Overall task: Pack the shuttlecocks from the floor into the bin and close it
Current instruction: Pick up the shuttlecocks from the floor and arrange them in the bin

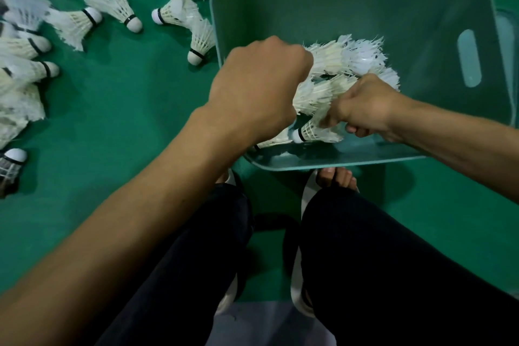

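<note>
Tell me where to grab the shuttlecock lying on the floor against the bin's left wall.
Pinch its white cork, coming from above on the near left side. The shuttlecock lies with the cork pointing toward you, the bin wall blocks its right side, and the frayed feathers would likely crush.

The 2 bare forearms (146, 205) reach forward; left hand (261, 84) and right hand (365, 109) are fists, knuckles up, each seemingly gripping shuttlecocks (330, 57).

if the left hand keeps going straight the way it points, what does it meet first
Most likely the shuttlecocks bunched right ahead of the left hand inside the bin; past them, the bin's far wall. Depth is unclear from this view.
</note>
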